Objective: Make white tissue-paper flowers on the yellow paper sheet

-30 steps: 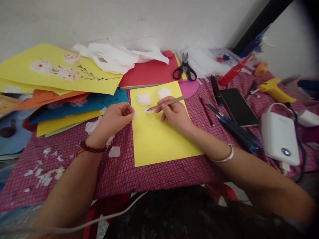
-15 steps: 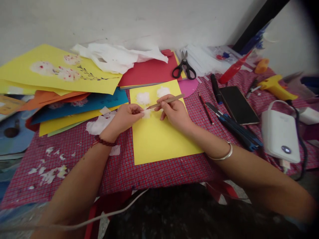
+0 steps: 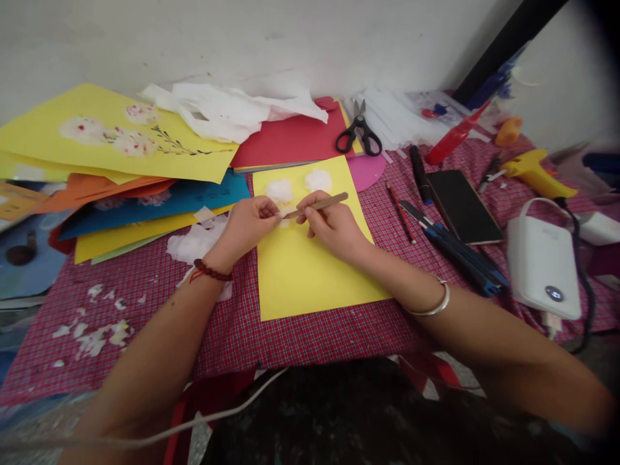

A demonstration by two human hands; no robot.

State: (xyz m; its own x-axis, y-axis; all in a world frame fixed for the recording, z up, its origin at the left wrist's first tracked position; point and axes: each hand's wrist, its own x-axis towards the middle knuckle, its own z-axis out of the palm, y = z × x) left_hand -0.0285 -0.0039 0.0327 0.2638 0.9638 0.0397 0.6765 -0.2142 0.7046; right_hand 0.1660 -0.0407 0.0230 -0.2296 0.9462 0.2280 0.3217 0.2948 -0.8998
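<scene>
Over the yellow sheet of paper [image 3: 314, 271], my left hand [image 3: 249, 223] pinches a small piece of white tissue [image 3: 285, 213] between thumb and fingertips. My right hand [image 3: 334, 226] is closed around a flat brown wooden stick [image 3: 327, 201], much as one holds a pen. The stick's lower end meets the tissue at my left fingertips. Two fluffy white tissue puffs lie on the upper part of the sheet, one at the left [image 3: 279, 190] and another at the right [image 3: 318, 180]. Fingers partly cover the tissue piece.
Scissors [image 3: 359, 132], a red bottle [image 3: 455, 137], a dark notebook [image 3: 465, 206], a blue-handled cutter [image 3: 460, 252] and a white power bank [image 3: 545, 261] lie around the right. Coloured papers [image 3: 194, 200], white tissue [image 3: 194, 242] and paper scraps [image 3: 94, 339] are at the left.
The stick has turned flatter and its free end has dropped and shifted left. My right hand has moved slightly left and down, nearer my left fingertips.
</scene>
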